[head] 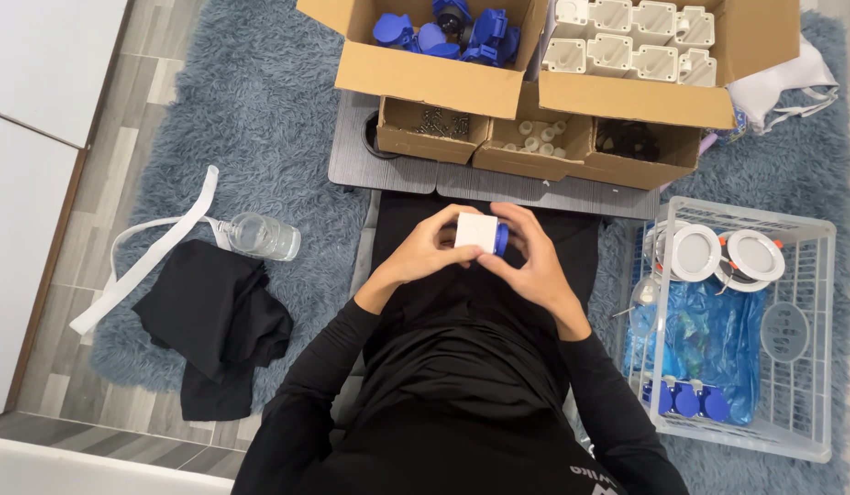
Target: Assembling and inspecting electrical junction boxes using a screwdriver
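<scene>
Both hands meet over my lap around a small white box-shaped housing (476,231) with a blue cap (502,239) on its right side. My left hand (423,249) grips the housing from the left, fingers curled over its top. From the right, my right hand (528,258) closes on the blue cap end. Black sleeves cover both arms.
A grey low table (397,174) ahead carries cardboard boxes: blue parts (448,32), white housings (631,41), screws (436,122), small white pieces (535,137). A white plastic crate (801,275) on the right holds round white fittings, a blue bag and blue caps. Black cloth (214,321) and a clear bottle (260,236) lie left on the grey rug.
</scene>
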